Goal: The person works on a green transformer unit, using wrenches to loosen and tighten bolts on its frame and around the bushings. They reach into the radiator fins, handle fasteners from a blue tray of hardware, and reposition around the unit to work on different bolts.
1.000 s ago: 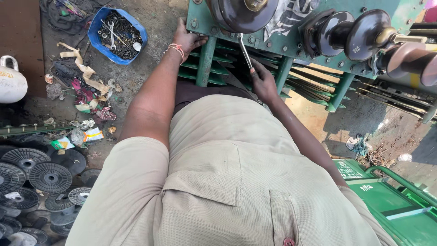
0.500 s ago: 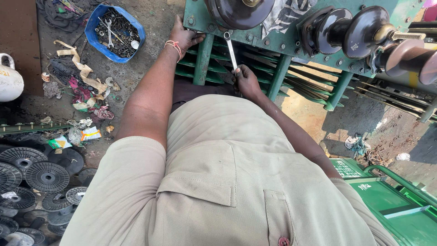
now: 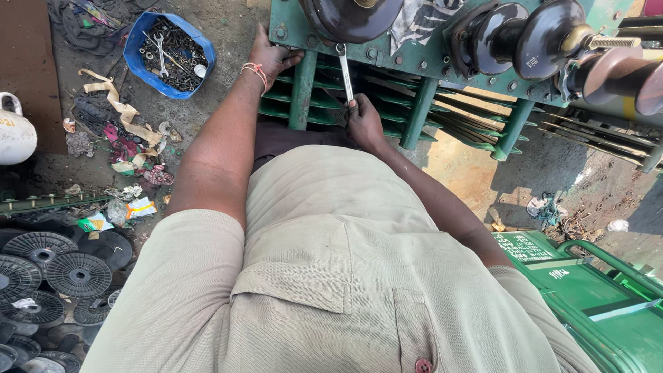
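A steel spanner [image 3: 344, 69] stands nearly upright against the flange of a green transformer tank [image 3: 414, 59], its upper end set on a bolt [image 3: 340, 48] in the row along the flange edge. The right hand [image 3: 364, 121] is clenched around the spanner's lower end, just in front of the green cooling fins [image 3: 324, 103]. The left hand [image 3: 269, 56], with an orange thread bracelet [image 3: 255, 70] at the wrist, lies with fingers spread on the flange edge to the left of the spanner, grasping nothing that shows. Dark brown porcelain bushings [image 3: 525, 38] rise from the tank top. On the dirt ground to the left sits a blue tub [image 3: 141, 34] filled with bolts and spanners, near scattered rags and scraps [image 3: 124, 148]. Black ribbed discs [image 3: 59, 266] lie in the lower left corner, and a green metal lid [image 3: 587, 290] lies at the lower right.
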A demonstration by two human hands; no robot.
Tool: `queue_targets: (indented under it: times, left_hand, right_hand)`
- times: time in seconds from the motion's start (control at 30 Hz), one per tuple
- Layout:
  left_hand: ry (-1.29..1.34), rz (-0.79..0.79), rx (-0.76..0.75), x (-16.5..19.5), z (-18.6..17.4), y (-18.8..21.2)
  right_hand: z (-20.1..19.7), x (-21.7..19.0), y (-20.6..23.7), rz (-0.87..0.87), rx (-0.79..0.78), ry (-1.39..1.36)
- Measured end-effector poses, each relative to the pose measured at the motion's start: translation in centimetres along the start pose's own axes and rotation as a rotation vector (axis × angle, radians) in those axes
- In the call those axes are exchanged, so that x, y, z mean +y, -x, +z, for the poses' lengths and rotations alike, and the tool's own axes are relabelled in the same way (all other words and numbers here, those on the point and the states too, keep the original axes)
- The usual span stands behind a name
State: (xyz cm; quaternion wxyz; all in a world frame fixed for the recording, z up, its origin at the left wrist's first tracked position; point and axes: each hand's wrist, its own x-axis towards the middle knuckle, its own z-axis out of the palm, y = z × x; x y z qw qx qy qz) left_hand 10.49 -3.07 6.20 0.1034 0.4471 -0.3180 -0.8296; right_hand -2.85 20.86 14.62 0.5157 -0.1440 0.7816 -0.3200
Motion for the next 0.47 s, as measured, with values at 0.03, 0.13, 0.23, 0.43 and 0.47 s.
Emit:
queue_targets:
  times: [0.03,0.13,0.23,0.43,0.47]
  left_hand:
    - [0.002,-0.002,0.001,0.0,0.0,0.1]
    - [-0.017,0.007,-0.008,0.0,0.0,0.0]
    - [-0.021,0.010,-0.005,-0.1,0.1,-0.1]
    - [-0.017,0.015,-0.009,0.0,0.2,0.0]
    - [-0.027,0.014,-0.006,0.0,0.2,0.0]
  right_hand:
    - [0.1,0.0,0.0,0.081,-0.029,-0.068]
    - [0.6,0.3,-0.5,0.047,-0.063,-0.100]
    - [1.0,0.8,-1.0,0.030,-0.133,-0.240]
    - [1.8,2.0,-1.9,0.046,-0.191,-0.270]
    - [2.0,2.2,-2.1,0.054,-0.206,-0.309]
